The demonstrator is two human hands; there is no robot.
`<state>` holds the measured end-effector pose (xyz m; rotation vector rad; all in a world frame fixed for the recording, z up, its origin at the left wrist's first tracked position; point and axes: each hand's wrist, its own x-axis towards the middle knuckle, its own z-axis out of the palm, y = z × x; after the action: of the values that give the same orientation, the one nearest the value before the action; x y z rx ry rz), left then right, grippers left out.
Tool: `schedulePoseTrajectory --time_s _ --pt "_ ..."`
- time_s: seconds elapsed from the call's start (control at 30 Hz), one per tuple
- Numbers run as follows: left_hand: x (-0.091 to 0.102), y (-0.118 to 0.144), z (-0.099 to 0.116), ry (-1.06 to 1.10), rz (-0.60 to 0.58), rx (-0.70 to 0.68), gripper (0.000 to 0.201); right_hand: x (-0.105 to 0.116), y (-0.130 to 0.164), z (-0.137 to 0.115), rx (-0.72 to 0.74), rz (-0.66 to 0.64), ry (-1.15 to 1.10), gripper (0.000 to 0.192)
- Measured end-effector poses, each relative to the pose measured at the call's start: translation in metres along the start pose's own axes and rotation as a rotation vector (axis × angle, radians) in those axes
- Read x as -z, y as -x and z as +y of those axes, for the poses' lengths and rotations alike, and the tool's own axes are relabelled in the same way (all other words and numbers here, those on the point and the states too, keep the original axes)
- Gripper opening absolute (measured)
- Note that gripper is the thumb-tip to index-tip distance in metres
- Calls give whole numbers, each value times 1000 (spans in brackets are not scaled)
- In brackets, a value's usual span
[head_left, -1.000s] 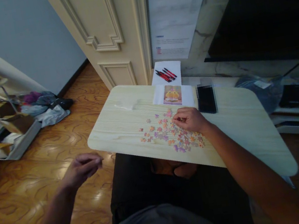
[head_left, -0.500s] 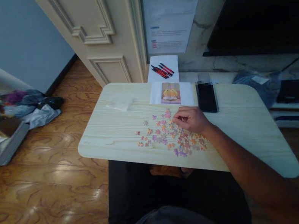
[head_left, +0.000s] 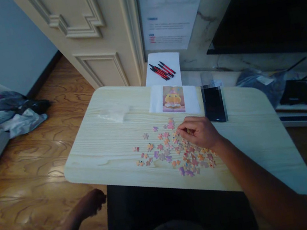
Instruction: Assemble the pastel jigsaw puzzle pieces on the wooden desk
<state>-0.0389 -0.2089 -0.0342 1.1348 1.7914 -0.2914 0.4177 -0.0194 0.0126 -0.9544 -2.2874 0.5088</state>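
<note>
Right hand (head_left: 200,132) rests on the pale wooden table (head_left: 104,155), fingers curled narrow and pinched at the far edge of the scattered puzzle pieces (head_left: 172,151), seemingly on one piece, though the piece itself cannot be made out. Reference picture (head_left: 172,99) lies just beyond the pieces, within easy sight; dark phone (head_left: 213,103) to its right. Left hand (head_left: 92,203) hangs below the table's near-left edge, loosely curled; whether it holds anything I cannot tell.

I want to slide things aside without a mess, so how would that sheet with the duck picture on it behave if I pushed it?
The picture sheet lies flat and looks like thin paper, so it is probably light and floppy. Pushed at one edge it would likely slide easily on the smooth table, or buckle. It could catch on the phone close beside it.
</note>
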Motion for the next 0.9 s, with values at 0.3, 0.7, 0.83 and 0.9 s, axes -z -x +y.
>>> schedulePoseTrajectory --time_s 0.3,0.7,0.83,0.9 --pt "55 42 144 274 297 -920 21 -1 3 6 24 -86 46 21" --pt "57 -72 275 -125 271 -1394 19 -3 2 8 2 -153 102 13" --pt "50 -81 273 5 289 -1393 15 -4 2 7 -27 -149 114 14" --pt "47 -84 271 57 289 -1386 13 -4 2 6 -28 -159 111 11"
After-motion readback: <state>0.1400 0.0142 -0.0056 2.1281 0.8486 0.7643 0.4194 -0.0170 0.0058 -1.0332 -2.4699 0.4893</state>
